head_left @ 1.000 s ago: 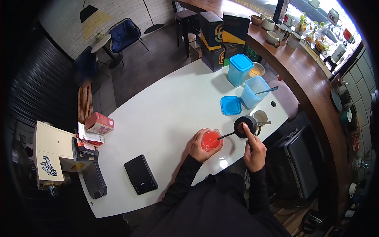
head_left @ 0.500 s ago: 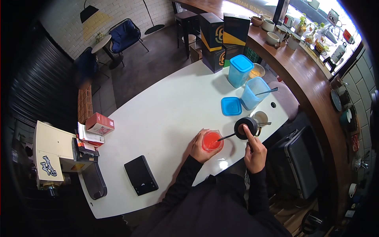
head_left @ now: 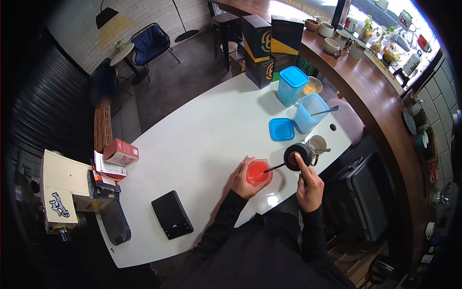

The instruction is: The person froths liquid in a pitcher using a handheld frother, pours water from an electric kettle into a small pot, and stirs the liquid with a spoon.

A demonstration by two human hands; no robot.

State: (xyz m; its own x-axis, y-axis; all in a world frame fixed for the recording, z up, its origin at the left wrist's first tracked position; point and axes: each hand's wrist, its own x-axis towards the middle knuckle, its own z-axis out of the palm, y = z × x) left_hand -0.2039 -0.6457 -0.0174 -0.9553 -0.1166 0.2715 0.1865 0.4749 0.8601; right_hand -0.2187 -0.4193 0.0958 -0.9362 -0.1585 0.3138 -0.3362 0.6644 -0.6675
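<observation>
My left hand is wrapped round a clear glass of red liquid on the white table. In my right hand is a black gooseneck kettle, the index finger resting on its lid and the others around a mostly hidden handle. The kettle's thin spout reaches over the glass, its tip above the red liquid. Just behind the kettle stands a mug with a spoon in it. A blue lid lies flat beyond, beside an uncovered blue container that holds a scoop or spoon.
A lidded blue container and stacked black boxes stand at the table's far end. To the left are a black flat device, a red box and a cream machine. A wooden counter with cups curves along the right.
Almost nothing differs. The kettle and my right hand have shifted very slightly left, while the glass stays in my left hand at the same place.
</observation>
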